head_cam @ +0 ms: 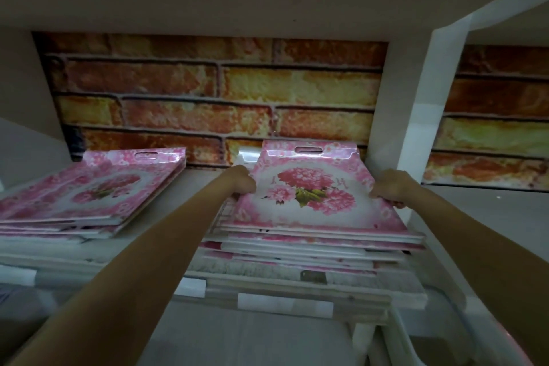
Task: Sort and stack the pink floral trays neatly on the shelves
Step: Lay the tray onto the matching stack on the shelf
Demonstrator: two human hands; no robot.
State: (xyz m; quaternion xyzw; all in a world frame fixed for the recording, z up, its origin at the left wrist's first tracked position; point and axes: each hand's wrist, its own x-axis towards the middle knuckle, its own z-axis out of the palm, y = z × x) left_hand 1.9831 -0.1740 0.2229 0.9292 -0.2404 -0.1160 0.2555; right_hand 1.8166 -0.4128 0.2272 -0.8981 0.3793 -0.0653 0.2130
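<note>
- Left hand (239, 181) is curled shut on the left edge of the top tray (309, 190), thumb side up, fingers tucked under the rim as far as I can tell.
- Right hand (389, 187) is doing the same on the right edge, fingers closed and wrapped under. So both hands have that one pink floral tray pinched between them, and it's sitting tilted, back end higher, on top of the right stack (312, 244).
- Biggest risk imo: that stack is messy. The layers underneath are staggered and poke out at different amounts, so pushing the top tray back could drag the ones below with it or skew the whole pile.
- The packaging looks glossy and slick, so a tray could slide forward off the tilted pile if either hand lets go early.
- The stack also hangs out past the front edge of the shelf (208, 175), so a nudge toward the person could tip stuff off.
- The white upright post (416, 116) is just beside the right hand, easy to bang knuckles or catch the tray corner there.
- The left stack (89, 190) sits well apart and looks tidier, not much danger there.
- Writing: nothing readable. There are pale label strips (285, 304) on the shelf front, but they're too dark and blurry to make out. No brand visible on the trays, just the flower print and a hang slot at the top.
</note>
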